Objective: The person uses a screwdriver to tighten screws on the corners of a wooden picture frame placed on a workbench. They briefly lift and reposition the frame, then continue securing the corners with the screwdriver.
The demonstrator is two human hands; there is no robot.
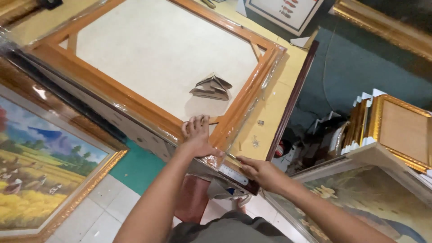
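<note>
Big wooden picture frame (135, 101) lying face down on yellow worktable (276, 105), warm orange-brown moulding, glossy, wrapped in clear crinkled plastic film that catches the light along the near corner. Pale cream backing board (153, 49) inside it, matte and faintly mottled. Small stack of folded brown cardboard corner pieces (211, 87) resting on that board, angular and dull.

Left hand (198, 135) pressed flat on the near corner of the frame, fingers spread over the inner edge, palm on the film. Right hand (261, 173) just beside it, well apart from the left, fingertips pinching the loose film at the table edge; hard to tell whether a small tool sits under them. Flat metal ruler (234, 174) lying along the table edge between the hands.

Dark wood trim down the table's right side. Landscape painting (38, 166) in a gilt frame leaning at left over white floor tiles. Upright stack of gold frames (396, 128) at right, a flower painting (360, 202) below it, dark green floor beyond.
</note>
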